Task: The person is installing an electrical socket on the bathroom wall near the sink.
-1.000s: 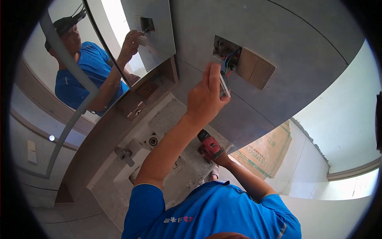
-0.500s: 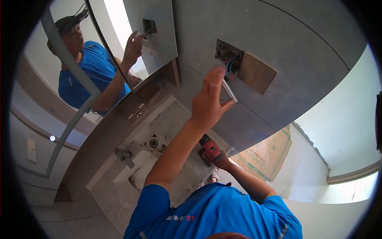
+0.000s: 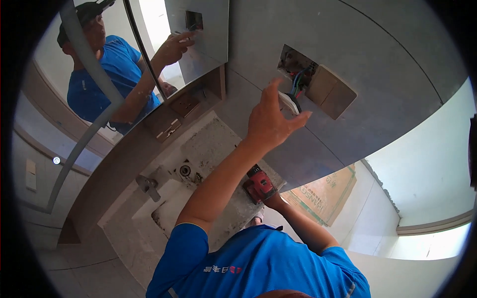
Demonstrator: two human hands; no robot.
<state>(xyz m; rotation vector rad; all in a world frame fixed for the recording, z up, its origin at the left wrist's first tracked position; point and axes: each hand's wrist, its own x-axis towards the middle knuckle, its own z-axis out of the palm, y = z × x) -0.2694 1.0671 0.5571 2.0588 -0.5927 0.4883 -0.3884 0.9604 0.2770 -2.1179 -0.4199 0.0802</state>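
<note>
My left hand (image 3: 271,119) is raised in front of the grey wall, its thumb and fingers spread apart. Between them and the wall hangs a white-edged, dark-backed socket or switch module (image 3: 290,103), partly hidden by the hand. Coloured wires (image 3: 297,82) run from it into a square recessed wall box (image 3: 294,60). Adjoining the box on its right, a brown two-part switch panel (image 3: 331,93) is mounted on the wall. Low down, my right hand (image 3: 274,200) grips a red and black cordless drill (image 3: 261,185) over the counter's edge; most of its fingers are hidden.
To the left, a mirror cabinet (image 3: 198,54) reflects me and the wall box. Under it, a shelf holds a brown socket plate (image 3: 184,106). A dusty basin (image 3: 171,201) with a tap (image 3: 148,186) lies below. Flattened cardboard (image 3: 323,195) covers part of the floor at right.
My left hand's thumb and fingers have spread away from the module, which has turned and now hangs nearer the wires. The drill stays in my right hand. The whole view has shifted slightly.
</note>
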